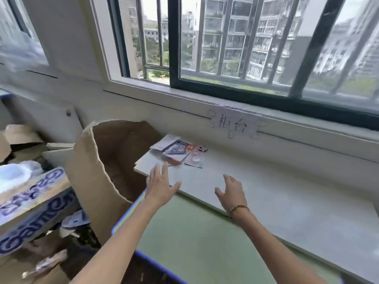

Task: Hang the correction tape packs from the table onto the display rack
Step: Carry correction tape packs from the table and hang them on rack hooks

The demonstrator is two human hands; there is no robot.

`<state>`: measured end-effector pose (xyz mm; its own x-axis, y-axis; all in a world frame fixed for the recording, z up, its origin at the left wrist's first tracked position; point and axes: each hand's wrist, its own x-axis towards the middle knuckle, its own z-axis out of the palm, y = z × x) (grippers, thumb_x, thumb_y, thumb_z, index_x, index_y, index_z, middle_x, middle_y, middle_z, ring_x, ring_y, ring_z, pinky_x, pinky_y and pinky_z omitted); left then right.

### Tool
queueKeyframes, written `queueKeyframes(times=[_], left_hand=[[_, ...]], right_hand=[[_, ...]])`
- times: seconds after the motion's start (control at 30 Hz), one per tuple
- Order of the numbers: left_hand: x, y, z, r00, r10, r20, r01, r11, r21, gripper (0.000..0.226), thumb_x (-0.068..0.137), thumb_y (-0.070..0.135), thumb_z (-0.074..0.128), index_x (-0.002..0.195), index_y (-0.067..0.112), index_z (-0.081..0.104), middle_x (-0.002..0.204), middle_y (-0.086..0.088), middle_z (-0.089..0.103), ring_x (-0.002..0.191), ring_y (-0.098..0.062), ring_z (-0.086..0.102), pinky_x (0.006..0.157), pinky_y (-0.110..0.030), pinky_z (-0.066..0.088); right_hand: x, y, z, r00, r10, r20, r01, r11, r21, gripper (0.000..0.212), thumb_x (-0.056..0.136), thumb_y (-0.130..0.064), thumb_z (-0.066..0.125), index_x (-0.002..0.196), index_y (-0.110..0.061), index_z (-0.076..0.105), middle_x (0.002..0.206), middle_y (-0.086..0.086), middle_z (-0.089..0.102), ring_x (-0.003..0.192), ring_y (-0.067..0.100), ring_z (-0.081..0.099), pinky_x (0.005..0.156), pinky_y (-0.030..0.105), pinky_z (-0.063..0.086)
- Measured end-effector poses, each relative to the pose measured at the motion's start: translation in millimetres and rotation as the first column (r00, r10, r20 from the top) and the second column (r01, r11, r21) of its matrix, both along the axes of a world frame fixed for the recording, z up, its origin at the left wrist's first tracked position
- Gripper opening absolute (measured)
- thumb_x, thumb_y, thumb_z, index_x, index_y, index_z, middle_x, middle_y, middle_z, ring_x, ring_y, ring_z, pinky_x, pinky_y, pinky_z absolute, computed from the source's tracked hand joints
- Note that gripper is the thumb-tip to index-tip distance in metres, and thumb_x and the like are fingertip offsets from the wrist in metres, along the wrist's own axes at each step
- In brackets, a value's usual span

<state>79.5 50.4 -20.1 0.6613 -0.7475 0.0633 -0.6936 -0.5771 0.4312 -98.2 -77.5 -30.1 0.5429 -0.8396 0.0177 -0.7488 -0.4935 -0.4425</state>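
Note:
A small heap of correction tape packs (pixel 178 151) lies at the left end of the white counter (pixel 276 191) under the window. The packs are flat cards with clear blisters and colourful print. My left hand (pixel 161 186) hovers just in front of the heap with its fingers straight and spread, holding nothing. My right hand (pixel 232 192), with a red cord on the wrist, floats over the counter to the right of the heap, fingers relaxed and empty. No display rack shows in this view.
A tall open cardboard box (pixel 106 160) stands left of the counter. More boxes, one printed "Games" (pixel 34 212), crowd the lower left. A green table (pixel 194 242) with a blue edge lies below the counter. A paper label (pixel 233 125) is taped to the wall.

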Motion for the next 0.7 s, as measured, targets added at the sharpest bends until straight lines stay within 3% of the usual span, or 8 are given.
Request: queueKeyframes(times=[0.17,0.4,0.7], left_hand=[[52.3,-82.2,-21.7,1.000,0.012,0.001,-0.012,0.996,0.093,0.084,0.092,0.050,0.053,0.153,0.012,0.008,0.158,-0.018,0.010,0.146,-0.031,0.010,0.117,-0.041,0.014],[112.9,-157.6,-51.0,0.999,-0.025,-0.029,0.028,0.991,0.129,0.082,0.092,0.052,0.051,0.153,0.013,0.013,0.158,-0.020,0.007,0.147,-0.033,0.005,0.117,-0.044,0.014],[147.6,-201.6,-84.1,0.985,-0.165,0.054,0.147,0.956,0.254,0.073,0.097,0.052,0.041,0.153,0.017,0.011,0.160,-0.012,0.007,0.148,-0.030,0.003,0.117,-0.050,0.009]], right_hand=[[72.8,-68.1,-16.5,0.998,0.036,-0.046,-0.034,0.998,0.044,0.057,0.096,-0.034,0.049,0.144,-0.009,0.032,0.148,0.008,0.037,0.135,0.025,0.032,0.109,0.030,0.027],[155.2,-127.6,-34.1,0.997,-0.003,-0.072,0.013,0.991,0.130,0.043,0.093,-0.035,0.054,0.124,-0.007,0.047,0.129,0.011,0.052,0.122,0.028,0.043,0.094,0.033,0.038],[208.8,-149.9,-59.4,0.973,-0.145,-0.177,0.164,0.982,0.097,0.057,0.091,-0.047,0.055,0.130,-0.007,0.044,0.131,0.011,0.050,0.125,0.026,0.041,0.095,0.031,0.038]])
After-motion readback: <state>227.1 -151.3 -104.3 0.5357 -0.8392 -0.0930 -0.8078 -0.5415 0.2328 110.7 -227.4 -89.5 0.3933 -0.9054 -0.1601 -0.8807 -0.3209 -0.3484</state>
